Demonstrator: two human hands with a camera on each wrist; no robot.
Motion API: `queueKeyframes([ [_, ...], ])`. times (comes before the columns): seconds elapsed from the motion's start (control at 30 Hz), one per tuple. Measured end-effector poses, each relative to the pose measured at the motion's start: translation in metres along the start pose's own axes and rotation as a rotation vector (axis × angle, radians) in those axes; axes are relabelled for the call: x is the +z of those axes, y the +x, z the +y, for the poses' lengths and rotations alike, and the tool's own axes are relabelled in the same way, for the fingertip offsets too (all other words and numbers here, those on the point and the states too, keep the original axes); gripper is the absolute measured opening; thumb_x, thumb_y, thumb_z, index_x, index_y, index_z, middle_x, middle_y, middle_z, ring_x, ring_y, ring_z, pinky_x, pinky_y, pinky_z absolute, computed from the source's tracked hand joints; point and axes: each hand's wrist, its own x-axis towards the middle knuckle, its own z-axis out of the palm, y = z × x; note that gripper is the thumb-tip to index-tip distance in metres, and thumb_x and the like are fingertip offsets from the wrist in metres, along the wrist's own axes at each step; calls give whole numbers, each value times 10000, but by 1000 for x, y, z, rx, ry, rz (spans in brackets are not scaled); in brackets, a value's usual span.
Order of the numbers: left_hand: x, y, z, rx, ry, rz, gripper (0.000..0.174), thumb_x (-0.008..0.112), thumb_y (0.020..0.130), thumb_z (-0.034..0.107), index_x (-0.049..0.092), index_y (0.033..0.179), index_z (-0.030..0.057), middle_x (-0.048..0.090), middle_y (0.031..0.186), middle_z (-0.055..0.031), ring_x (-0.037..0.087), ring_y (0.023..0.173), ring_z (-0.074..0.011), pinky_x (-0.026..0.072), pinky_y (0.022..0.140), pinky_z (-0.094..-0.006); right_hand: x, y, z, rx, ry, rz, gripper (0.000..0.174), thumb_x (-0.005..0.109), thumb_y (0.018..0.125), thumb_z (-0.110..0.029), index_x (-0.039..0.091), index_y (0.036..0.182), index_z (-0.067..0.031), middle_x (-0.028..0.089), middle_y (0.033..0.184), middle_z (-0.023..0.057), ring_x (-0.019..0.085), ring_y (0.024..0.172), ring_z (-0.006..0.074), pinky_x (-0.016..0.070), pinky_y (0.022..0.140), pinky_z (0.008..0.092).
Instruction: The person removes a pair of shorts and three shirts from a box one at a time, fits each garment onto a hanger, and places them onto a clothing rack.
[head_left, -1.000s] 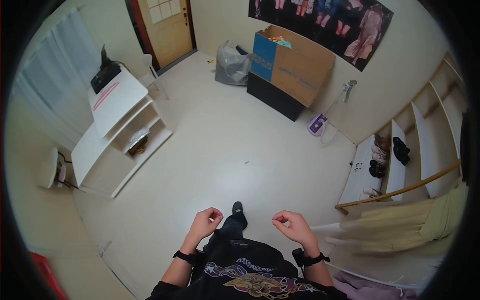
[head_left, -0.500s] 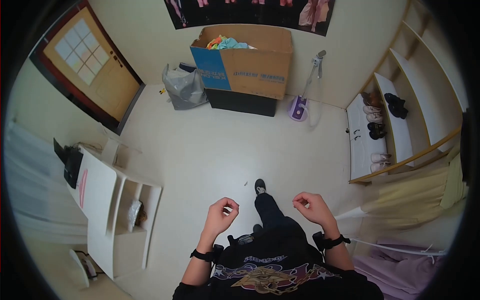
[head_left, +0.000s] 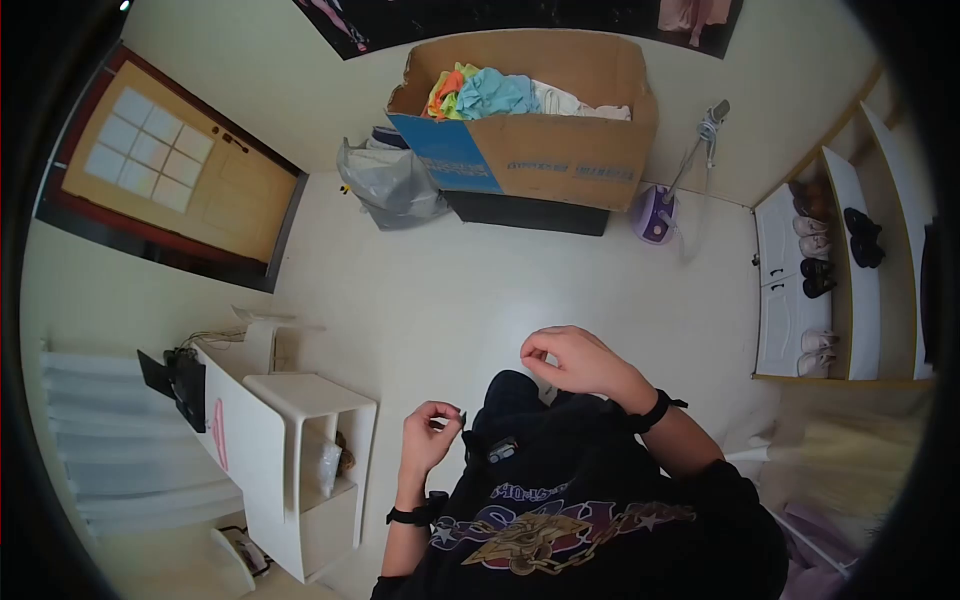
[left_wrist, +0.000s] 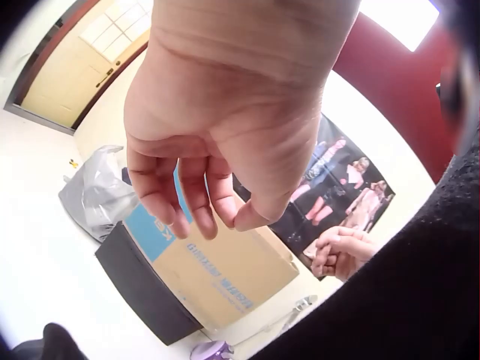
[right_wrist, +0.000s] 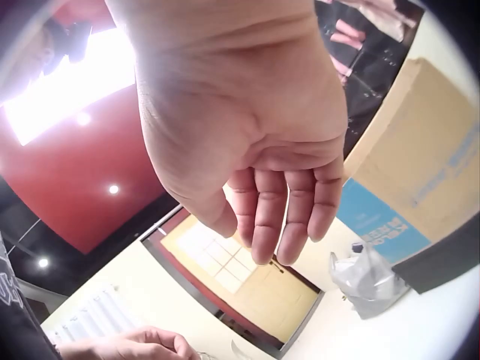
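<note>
Both hands hang in front of the body with loosely curled fingers and hold nothing. In the head view the left hand (head_left: 427, 442) is beside the hip, low and left of the dark trousers. My right hand (head_left: 580, 361) is raised a little farther forward, over the knee. Ahead stands a large cardboard box (head_left: 570, 165) with a blue corner, and crumpled clothes (head_left: 497, 93) in orange, light blue and white lie inside it. The left wrist view shows the left hand (left_wrist: 225, 127) with its palm side and bent fingers; the right hand (right_wrist: 247, 135) looks similar in its own view.
The box rests on a black base (head_left: 530, 213). To its left is a grey plastic bag (head_left: 395, 190), to its right a purple garment steamer (head_left: 655, 215). A white desk (head_left: 255, 440) stands at left, a shoe shelf (head_left: 850, 290) at right, and a door (head_left: 160, 150) at the far left.
The person has walked closer to the cardboard box and the view has turned rightward, so the door and box appear larger. The right hand has swung forward and inward, the left hand back.
</note>
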Motion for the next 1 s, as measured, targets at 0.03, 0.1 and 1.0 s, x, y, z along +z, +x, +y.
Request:
queueKeyframes([
  [0.03, 0, 19, -2, -12, -12, -10, 92, 769, 908, 77, 746, 968, 11, 784, 1011, -68, 724, 922, -123, 588, 783, -283, -9, 19, 2, 2, 13, -55, 116, 685, 980, -141, 697, 994, -27, 735, 916, 124, 717, 814, 290, 568, 755, 380],
  [0.1, -6, 62, -6, -75, -181, -52, 84, 768, 923, 82, 745, 963, 12, 789, 1044, -71, 718, 925, -112, 588, 791, -281, -16, 51, 25, -7, -10, -48, 119, 684, 981, -144, 700, 997, -27, 735, 900, 120, 715, 797, 285, 566, 725, 380],
  [1.0, 15, 520, 210, -137, -195, -65, 58, 662, 988, 14, 678, 1043, 6, 759, 1125, -75, 682, 865, -115, 567, 724, -257, -337, 429, 308, 608, -254, 228, 621, 763, 943, -260, 490, 1436, 1, 715, 1039, 181, 711, 970, 334, 566, 866, 425],
])
